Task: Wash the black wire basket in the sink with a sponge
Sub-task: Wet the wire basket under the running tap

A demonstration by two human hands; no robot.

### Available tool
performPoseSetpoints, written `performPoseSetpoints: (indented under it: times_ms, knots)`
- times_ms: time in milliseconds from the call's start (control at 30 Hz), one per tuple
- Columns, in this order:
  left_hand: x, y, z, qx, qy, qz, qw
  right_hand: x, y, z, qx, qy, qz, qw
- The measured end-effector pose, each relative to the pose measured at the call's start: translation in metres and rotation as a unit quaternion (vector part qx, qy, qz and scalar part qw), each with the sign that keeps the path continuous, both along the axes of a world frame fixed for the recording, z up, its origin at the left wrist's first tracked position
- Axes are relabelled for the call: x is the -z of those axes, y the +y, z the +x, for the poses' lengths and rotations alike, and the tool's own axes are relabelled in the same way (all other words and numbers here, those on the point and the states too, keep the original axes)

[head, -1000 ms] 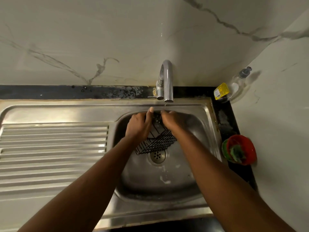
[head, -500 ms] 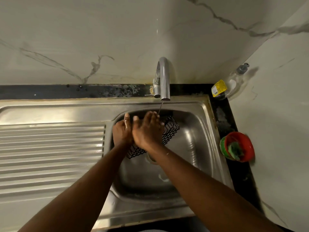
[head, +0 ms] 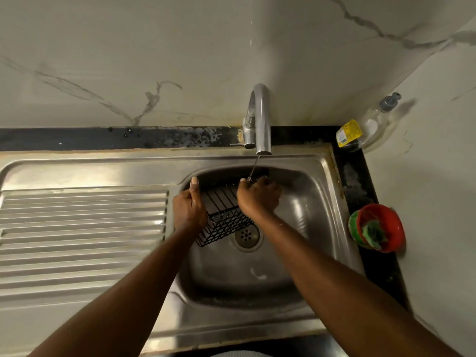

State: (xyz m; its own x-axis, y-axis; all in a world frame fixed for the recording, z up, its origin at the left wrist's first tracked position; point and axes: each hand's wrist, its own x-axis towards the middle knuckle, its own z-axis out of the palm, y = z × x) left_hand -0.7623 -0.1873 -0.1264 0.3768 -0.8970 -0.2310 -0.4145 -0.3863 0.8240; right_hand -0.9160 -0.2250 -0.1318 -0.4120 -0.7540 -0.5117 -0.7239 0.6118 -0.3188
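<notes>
A black wire basket (head: 223, 220) is held tilted over the steel sink (head: 316, 210), just left of the drain (head: 246, 236). My left hand (head: 188, 207) grips its left end, thumb pointing up. My right hand (head: 258, 195) is curled over the basket's far right edge, under a thin stream of water from the tap (head: 260, 117). Whether the right hand holds a sponge is hidden. A green sponge (head: 374, 231) lies in a red bowl (head: 391, 222) on the right counter.
A ribbed steel draining board (head: 82, 228) lies left of the basin. A clear soap dispenser (head: 371, 124) with a yellow label stands in the back right corner on the black counter. Marble walls close off the back and right.
The basket has swung back over the drain. My right hand moved from over the basket's left part to its far right edge; my left hand shifted slightly right with the basket.
</notes>
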Motion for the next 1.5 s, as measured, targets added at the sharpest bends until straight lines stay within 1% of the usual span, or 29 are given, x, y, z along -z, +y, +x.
performPoseSetpoints:
  times_ms: [100,167,233,333,433,533,633,700,733,800,900,967,1033,1100,1167,1200,1233,1300,1367,1400,1433,1467,1500]
  knots:
    - [0.002,-0.001,0.0,0.002,-0.023,-0.007,1.0,-0.024,0.022,0.042,-0.134,0.001,-0.024,0.991]
    - [0.009,-0.003,0.004,0.011,-0.01,-0.018,1.0,-0.035,0.036,0.061,-0.183,0.004,-0.038,0.982]
    - [0.009,-0.004,0.006,0.015,-0.008,-0.024,1.0,-0.035,0.04,0.061,-0.202,-0.004,-0.044,0.978]
    - [0.002,-0.01,0.001,0.015,-0.018,-0.035,0.999,-0.028,0.033,0.039,-0.165,-0.029,-0.058,0.984]
    - [-0.005,-0.013,-0.003,0.008,-0.017,-0.022,1.0,-0.017,0.009,0.022,-0.104,-0.053,-0.035,0.993]
    - [-0.007,-0.02,-0.004,0.013,0.002,-0.012,1.0,-0.01,-0.016,0.015,-0.053,-0.054,0.008,0.997]
    - [-0.008,-0.021,-0.007,0.01,0.021,-0.006,1.0,-0.008,-0.031,0.014,0.013,-0.031,0.016,0.999]
    - [-0.007,-0.018,-0.004,-0.016,0.027,0.006,0.999,-0.008,-0.031,0.023,0.039,-0.017,-0.01,0.999]
    - [-0.006,-0.016,-0.002,-0.025,0.03,0.017,0.999,-0.006,-0.031,0.026,0.061,-0.013,-0.038,0.997]
    - [-0.005,-0.011,0.001,-0.015,0.04,0.029,0.999,0.0,-0.03,0.021,0.114,-0.007,-0.094,0.989]
    - [-0.005,-0.01,0.006,0.024,0.09,0.057,0.994,0.013,-0.028,-0.006,0.142,-0.035,-0.152,0.977]
    - [0.0,-0.014,0.007,0.016,0.141,0.078,0.987,0.021,-0.021,-0.026,0.129,-0.045,-0.189,0.972]
    - [0.001,-0.018,0.008,-0.004,0.189,0.09,0.978,0.033,-0.014,-0.047,0.123,-0.037,-0.202,0.971]
    - [0.003,-0.022,0.007,-0.03,0.236,0.106,0.965,0.047,-0.005,-0.061,0.132,-0.044,-0.159,0.977]
    - [0.001,-0.022,0.008,-0.047,0.278,0.145,0.948,0.053,0.003,-0.056,0.145,-0.107,-0.102,0.978]
    - [0.001,-0.02,0.008,-0.058,0.286,0.174,0.94,0.052,0.008,-0.05,0.143,-0.116,-0.097,0.978]
    - [0.003,-0.019,0.008,-0.074,0.294,0.198,0.932,0.049,0.011,-0.041,0.131,-0.096,-0.107,0.981]
    - [0.0,-0.016,0.005,-0.094,0.327,0.229,0.912,0.03,0.018,-0.021,0.098,-0.009,-0.138,0.986]
    - [-0.008,-0.017,0.0,-0.094,0.363,0.241,0.895,0.008,0.027,0.004,0.05,0.018,-0.151,0.987]
    - [-0.013,-0.018,-0.001,-0.113,0.396,0.229,0.882,-0.003,0.034,0.021,0.001,0.013,-0.16,0.987]
    - [-0.014,-0.019,-0.002,-0.11,0.411,0.206,0.881,-0.013,0.043,0.04,-0.063,0.004,-0.178,0.982]
    - [-0.016,-0.014,-0.005,-0.087,0.414,0.178,0.888,-0.024,0.053,0.059,-0.133,-0.002,-0.196,0.972]
    - [-0.019,-0.012,-0.015,-0.155,0.46,0.176,0.856,-0.032,0.062,0.076,-0.201,-0.001,-0.214,0.956]
